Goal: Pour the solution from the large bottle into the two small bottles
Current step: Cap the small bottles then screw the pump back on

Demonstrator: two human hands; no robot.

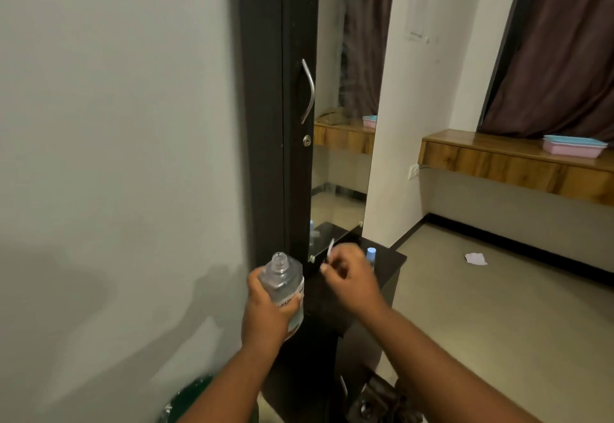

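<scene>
Forearms enter from the bottom edge, both bare. Left hand point(269, 303) grips the large clear plastic bottle point(285, 284) around its labelled body, fingers curled round it; the bottle is uncapped, its threaded neck open and pointing up, slightly tilted, held over the left edge of the dark dresser counter point(392, 258). Clear liquid shows inside; level cannot be read. Right hand point(349, 276) is above the counter, just right of the bottle, fingers curled and pinching a small white object point(330, 250), blurred, identity not determinable. One small clear bottle with a light blue cap point(371, 255) stands upright near the counter's far right corner, partly hidden behind the right hand. A second small bottle cannot be made out directly. Behind the counter rises a mirror panel point(342, 170) beside a tall dark cabinet door point(295, 157) with a curved metal handle point(309, 90). Further right, a wooden wall shelf point(498, 160) carries stacked blue and pink plastic trays point(573, 146). A scrap of white paper point(475, 258) lies on the floor.
</scene>
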